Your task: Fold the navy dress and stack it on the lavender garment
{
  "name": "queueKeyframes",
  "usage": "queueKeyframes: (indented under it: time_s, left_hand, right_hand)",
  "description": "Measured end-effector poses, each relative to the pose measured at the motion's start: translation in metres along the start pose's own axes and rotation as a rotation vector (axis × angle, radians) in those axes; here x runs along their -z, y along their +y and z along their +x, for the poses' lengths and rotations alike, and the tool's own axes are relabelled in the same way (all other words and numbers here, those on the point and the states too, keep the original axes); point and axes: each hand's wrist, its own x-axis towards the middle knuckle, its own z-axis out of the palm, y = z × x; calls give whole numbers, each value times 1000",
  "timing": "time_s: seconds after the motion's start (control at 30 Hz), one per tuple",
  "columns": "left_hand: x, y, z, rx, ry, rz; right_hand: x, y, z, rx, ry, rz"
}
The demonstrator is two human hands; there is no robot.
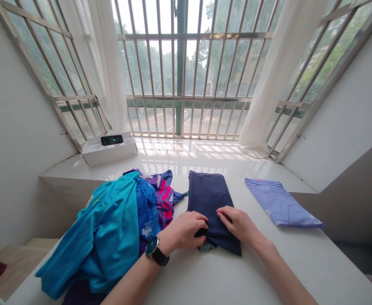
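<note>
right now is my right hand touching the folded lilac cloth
Apart. The head view shows the right hand on the folded navy cloth, with a strip of white window ledge between it and the folded lilac cloth.

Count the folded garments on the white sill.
2. A navy garment lies under the left hand and right hand; a lavender garment lies flat to its right. More may be hidden in the teal-topped clothes heap at left.

navy garment (209, 199): matt cloth | sill (186, 156): glossy white | window bars (181, 63): metal
</note>
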Motion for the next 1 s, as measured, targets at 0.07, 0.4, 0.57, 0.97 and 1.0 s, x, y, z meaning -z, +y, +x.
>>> queueKeyframes:
  time_s: [0.07, 0.4, 0.57, 0.97, 1.0]
  left_hand:
    - [-1, 0, 0, -5, 1, 27]
    - [-5, 5, 5, 75, 28, 83]
    - [-9, 3, 9, 173, 96, 48]
    - [1, -4, 0, 80, 53, -116]
    - [3, -4, 0, 51, 35, -126]
  right_hand:
    - [1, -1, 0, -7, -12, 28]
    - [18, -16, 0, -63, -192, 250]
    - [26, -13, -5, -82, -314, 318]
    - [27, -10, -3, -97, -293, 321]
    - [29, -10, -4, -100, -301, 328]
